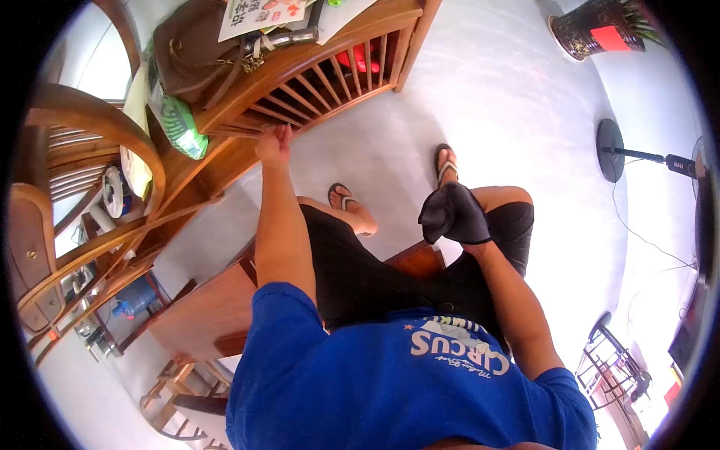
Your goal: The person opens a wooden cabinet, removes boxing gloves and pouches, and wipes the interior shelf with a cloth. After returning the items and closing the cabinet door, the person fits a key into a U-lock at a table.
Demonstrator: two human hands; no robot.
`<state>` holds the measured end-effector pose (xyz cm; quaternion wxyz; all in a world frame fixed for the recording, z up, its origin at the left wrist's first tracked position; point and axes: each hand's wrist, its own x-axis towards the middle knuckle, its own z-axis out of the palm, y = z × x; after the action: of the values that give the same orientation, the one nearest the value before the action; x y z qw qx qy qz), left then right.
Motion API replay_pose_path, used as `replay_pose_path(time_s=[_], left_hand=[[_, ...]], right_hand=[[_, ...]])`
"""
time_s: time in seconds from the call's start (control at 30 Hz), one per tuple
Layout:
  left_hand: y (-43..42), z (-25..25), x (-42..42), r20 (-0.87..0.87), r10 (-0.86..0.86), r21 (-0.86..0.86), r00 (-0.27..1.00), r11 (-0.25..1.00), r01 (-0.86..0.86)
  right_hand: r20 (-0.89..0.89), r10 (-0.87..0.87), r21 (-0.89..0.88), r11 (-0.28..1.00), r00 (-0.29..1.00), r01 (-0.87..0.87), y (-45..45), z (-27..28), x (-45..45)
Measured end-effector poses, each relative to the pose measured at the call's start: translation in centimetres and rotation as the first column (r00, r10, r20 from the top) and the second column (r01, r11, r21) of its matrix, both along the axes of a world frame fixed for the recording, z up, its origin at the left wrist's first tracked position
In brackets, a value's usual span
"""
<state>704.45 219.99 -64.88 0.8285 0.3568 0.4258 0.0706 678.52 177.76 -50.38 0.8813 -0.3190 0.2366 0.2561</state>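
My left hand [275, 144] is at the lower edge of the wooden table's slatted side [307, 96], its fingers curled against the wood; whether they pinch anything there is too small to tell. A black cloth or mitt [448, 213] covers my right hand [466, 225] down to the wrist, above my right knee. The fingers inside it are hidden. On the tabletop, beyond my left hand, lie a brown bag [196, 52], printed papers [259, 16] and a metallic cylinder [294, 37]. A green and white plastic bag [180, 124] hangs at the table's corner.
Wooden chairs [90, 112] stand at the left, with a blue water bottle [136, 295] farther down. Red items [360, 58] show behind the slats. At the right are a dark plant pot [592, 31], a round black base [610, 150] with a pole, cables and a metal rack [611, 367].
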Motion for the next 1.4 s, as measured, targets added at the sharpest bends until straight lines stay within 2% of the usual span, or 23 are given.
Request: replay_pose_path(time_s=[0.07,0.17,0.27,0.3,0.37,0.4,0.47,0.53,0.57,0.6,0.67,0.77,0.87,0.97,1.0,1.03,1.1,1.13,1.2,1.27,1.33,1.37,1.4], left_hand=[[-1.1,0.5,1.0,-0.035,0.057,-0.017,0.998,0.998,-0.057],[-2.1,0.7,3.0,-0.147,0.187,0.186,0.971,0.970,-0.158],[-3.4,2.3,3.4,-0.291,0.139,0.300,0.947,0.953,-0.047],[-4.0,3.5,3.3,-0.407,0.135,0.484,0.904,0.871,0.088],[-5.3,5.4,2.5,-0.602,0.202,0.713,0.772,0.571,0.407],[-5.3,5.9,2.2,-0.635,0.207,0.704,0.745,0.552,0.447],[-5.3,6.7,2.8,-0.684,0.223,0.686,0.695,0.521,0.508],[-4.2,5.1,3.1,-0.703,0.171,0.661,0.690,0.514,0.546],[-3.2,4.3,2.8,-0.715,0.146,0.646,0.683,0.512,0.566],[-2.1,2.7,2.8,-0.725,0.150,0.659,0.673,0.439,0.611],[-0.8,-0.1,2.9,-0.737,0.160,0.670,0.656,0.291,0.682],[-1.5,0.7,2.4,-0.729,0.163,0.684,0.664,0.201,0.701],[0.3,-0.8,2.2,-0.739,-0.044,0.657,0.673,0.174,0.733],[1.7,-0.3,3.2,-0.888,-0.057,0.455,0.456,0.030,0.890],[1.8,0.3,2.9,-0.854,-0.062,0.514,0.516,0.049,0.856],[1.1,1.5,2.3,-0.815,-0.070,0.572,0.576,0.067,0.818],[-1.2,4.2,0.5,-0.823,-0.098,0.558,0.560,0.045,0.829],[-4.4,8.9,-1.0,-0.870,-0.115,0.483,0.480,0.003,0.876],[-4.0,5.7,-3.2,-0.867,-0.079,0.498,0.492,-0.132,0.857],[-2.7,0.5,-5.9,-0.760,-0.028,0.636,0.650,-0.243,0.733],[-5.8,0.2,-8.9,-0.773,0.007,0.629,0.634,-0.121,0.768],[-6.6,-0.6,-10.1,-0.834,0.030,0.551,0.551,0.024,0.834],[-7.1,-0.9,-12.3,-0.889,-0.060,0.450,0.453,-0.288,0.845]], right_hand=[[-0.001,0.000,-0.003,1.000,1.000,0.000,0.3,0.5,0.2],[0.044,0.025,-0.048,0.999,0.999,-0.023,0.1,0.5,0.4],[0.063,0.039,-0.078,0.996,0.997,-0.034,-0.1,1.1,0.9],[0.059,0.047,-0.049,0.998,0.997,-0.044,-0.2,1.6,1.2],[0.070,0.063,0.038,0.997,0.996,-0.066,-0.5,0.8,1.4],[0.091,0.039,0.077,0.996,0.995,-0.046,-0.3,1.0,1.6],[0.171,0.077,-0.078,0.995,0.982,-0.064,-0.6,1.5,1.7],[0.165,0.074,-0.092,0.994,0.984,-0.059,-0.7,0.9,1.4],[0.122,0.050,-0.023,0.999,0.991,-0.048,-0.6,0.0,1.1],[0.087,0.037,0.040,0.998,0.995,-0.041,-0.8,-0.7,1.1],[0.064,0.037,0.042,0.998,0.997,-0.039,-1.2,1.0,1.6],[0.010,-0.024,-0.019,1.000,1.000,0.024,-0.7,1.3,1.4],[0.005,0.008,-0.043,0.999,1.000,-0.008,-1.0,0.8,0.6],[0.058,0.114,-0.003,0.993,0.992,-0.114,-1.6,1.1,1.1],[0.078,0.151,0.012,0.988,0.985,-0.152,-1.6,1.4,1.1],[0.072,0.101,-0.011,0.995,0.992,-0.101,-1.4,1.2,1.1],[0.060,0.003,-0.061,0.998,0.998,0.000,-0.7,0.4,0.8],[0.099,0.036,-0.060,0.998,0.994,-0.030,-0.7,0.0,0.6],[0.177,0.121,-0.064,0.992,0.977,-0.111,-1.4,-0.4,0.3],[0.228,0.121,-0.179,0.980,0.966,-0.081,-1.0,0.8,0.7],[0.215,-0.046,0.127,0.992,0.975,0.018,-1.2,-2.5,0.0],[0.199,-0.091,0.013,0.996,0.976,0.090,-1.2,-1.8,-0.7],[0.198,-0.131,-0.102,0.983,0.971,0.153,-1.2,-0.7,-0.8]])
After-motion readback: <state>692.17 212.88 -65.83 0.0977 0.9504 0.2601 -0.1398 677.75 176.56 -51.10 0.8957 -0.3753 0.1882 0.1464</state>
